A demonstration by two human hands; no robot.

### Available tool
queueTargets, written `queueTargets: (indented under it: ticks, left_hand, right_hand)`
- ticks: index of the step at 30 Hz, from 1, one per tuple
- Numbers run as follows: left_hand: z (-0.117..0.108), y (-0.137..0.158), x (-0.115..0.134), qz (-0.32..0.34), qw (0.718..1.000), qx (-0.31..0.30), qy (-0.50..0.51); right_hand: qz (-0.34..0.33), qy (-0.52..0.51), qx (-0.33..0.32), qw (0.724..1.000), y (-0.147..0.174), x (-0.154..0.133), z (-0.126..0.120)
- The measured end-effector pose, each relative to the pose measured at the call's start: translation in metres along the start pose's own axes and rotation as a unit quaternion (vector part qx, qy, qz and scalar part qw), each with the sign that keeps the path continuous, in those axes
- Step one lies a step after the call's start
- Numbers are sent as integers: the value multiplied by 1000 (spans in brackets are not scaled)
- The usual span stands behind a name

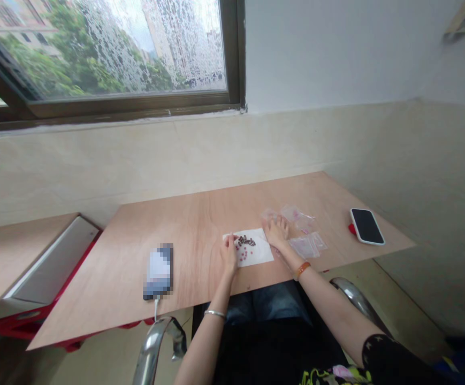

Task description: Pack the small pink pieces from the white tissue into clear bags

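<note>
A white sheet of paper [261, 258] lies on the table with a small pile of dark brown pieces [246, 241] and several small pink pieces [243, 254] on it. At the sheet's left edge is my left hand [228, 254], its fingers drawn together beside the dark pieces; what is between them, if anything, is too small to tell. My right hand [277, 231] rests palm down past the sheet's right edge, fingers spread over a clear plastic bag. More clear plastic bags [306, 245] lie to its right, some with pink bits in them.
The wooden table [192, 230] stands against a tiled wall below a window. A phone [367, 226] with a white case lies at the right, on something red. At the left lies a blurred device [159, 271] with a white cable. Metal chair armrests [152, 347] flank me.
</note>
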State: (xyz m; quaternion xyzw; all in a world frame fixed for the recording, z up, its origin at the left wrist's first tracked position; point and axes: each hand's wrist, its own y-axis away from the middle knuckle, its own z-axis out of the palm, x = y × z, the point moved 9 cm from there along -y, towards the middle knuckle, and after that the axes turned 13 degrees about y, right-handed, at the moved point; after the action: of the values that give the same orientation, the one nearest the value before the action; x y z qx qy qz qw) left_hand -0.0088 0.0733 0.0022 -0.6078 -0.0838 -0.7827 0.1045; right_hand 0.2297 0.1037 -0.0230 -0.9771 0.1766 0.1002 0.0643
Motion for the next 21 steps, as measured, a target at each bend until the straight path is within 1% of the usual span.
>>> queueTargets:
  ticks: [3,5,7,8,9,11,12,13,14,15,17,19,20,21]
  left_hand:
    - [-6,18,15,30,999,-30,-32]
    - [-12,38,22,32,998,-50,-37]
    - [-23,63,25,27,997,-58,-47]
    - [-25,77,24,23,994,-81,-75]
    - [-26,93,20,18,987,-116,-111]
    - [-25,125,2,-9,964,-211,-162]
    - [-26,139,-9,-17,951,-248,-186]
    - [-27,150,-21,-25,936,-276,-216]
    - [-29,157,-33,-31,921,-292,-257]
    - [-31,160,-46,-38,897,-306,-318]
    - [-31,159,-67,-35,827,-326,-456]
    - [-25,154,-82,-32,754,-365,-545]
    - [-21,151,-88,-34,729,-388,-563]
    - [-17,148,-92,-36,715,-403,-570]
  right_hand:
    - [20,-3,40,999,0,5,-6]
    - [33,-12,59,998,-1,10,-8]
    - [40,-27,64,997,-4,15,-8]
    - [41,-37,63,996,-6,18,-8]
    - [43,-47,60,996,-8,20,-7]
    - [49,-64,58,995,-12,27,-7]
    - [55,-70,60,994,-15,30,-8]
    - [63,-74,65,993,-17,34,-10]
    - [71,-77,72,992,-19,38,-12]
    - [78,-81,79,990,-21,41,-14]
    - [90,-91,91,988,-24,48,-18]
    - [104,-100,103,984,-26,57,-23]
    - [112,-104,107,982,-26,61,-25]
    - [120,-108,109,981,-25,66,-27]
